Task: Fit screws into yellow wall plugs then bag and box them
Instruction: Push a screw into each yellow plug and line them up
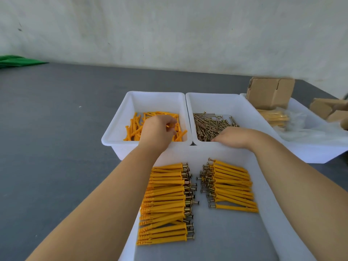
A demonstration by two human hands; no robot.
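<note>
The scene is lit evenly by soft, diffuse light; only faint shadows are cast under the white tubs (120, 147). The tub walls are nearly washed out. Wide-angle bending is seen along the table (56, 129) far edge. Slight blur is noticed at the right corner, on the cardboard boxes (269, 93).

The left hand (157, 131) covers part of the yellow plugs (134, 127), and whether its curled fingers pinch one is unclear. The right hand's (235, 137) fingertips disappear among the screws (209, 123). The near tray (267, 213) and the cardboard boxes (331, 109) run off the edges. The bagged plugs (275, 118) are blurred.
</note>
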